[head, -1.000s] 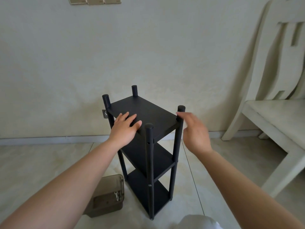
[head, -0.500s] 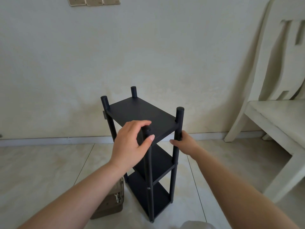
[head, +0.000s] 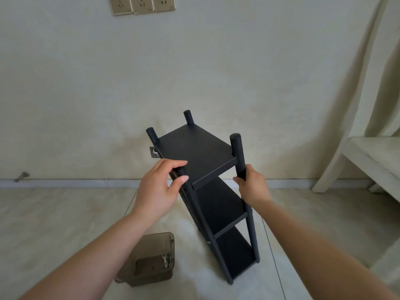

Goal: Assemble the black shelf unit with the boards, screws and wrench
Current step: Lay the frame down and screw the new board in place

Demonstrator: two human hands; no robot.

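My left hand (head: 159,191) is curled over the top of the near-left round post of the black 3-tier shelf unit (head: 207,191), with my fingers (head: 173,164) wrapped across the post's cap and my thumb pressing its near side, so that post is firmly grasped; my right hand (head: 252,187) is clenched round the near-right post just below the top board, with its rounded end rising above my knuckles; the shelf unit stands on the pale tiled floor (head: 54,213) in front of me, close to the cream wall (head: 194,72), and it leans over to the left, its feet set further right than its top; I can see 3 flat black boards stacked one above another between the 4 dark posts, and 1 small screw head shows low on the near-left post; a translucent brown plastic box (head: 149,258) lies on the floor just left of the shelf's base, near my left forearm, and a small silver wrench (head: 165,259) rests in it by its right edge; a small metal bracket (head: 154,152) sits on the wall behind the far-left post; 3 gold-coloured wall sockets (head: 141,5) are lined up high on the wall; a cream-painted wooden chair (head: 372,148) stands at the right, well apart from the shelf.
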